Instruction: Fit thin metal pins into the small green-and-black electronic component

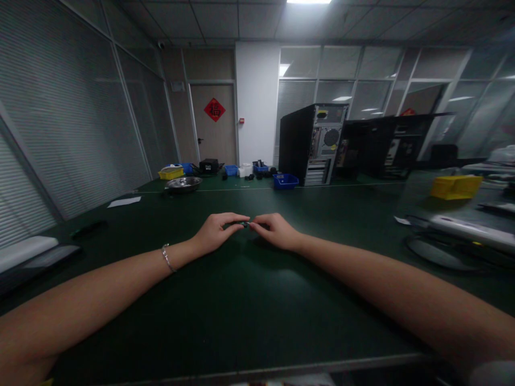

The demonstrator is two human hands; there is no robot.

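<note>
Both hands meet near the middle of the green tabletop (241,300), fingertips almost touching. My left hand (215,231), with a bracelet (167,258) at its wrist, pinches a small dark green piece (244,224) between thumb and fingers. What kind of piece it is, I cannot make out. My right hand (277,230) is closed in a pinch at the other side of that piece, with a tiny light bit at its fingertips that is too small to name.
A metal bowl (183,185), a yellow bin (171,173) and a blue bin (285,181) stand at the back. Computer towers (300,142) rise behind on the right. A yellow box (456,187) is farther right. White paper (124,202) lies left.
</note>
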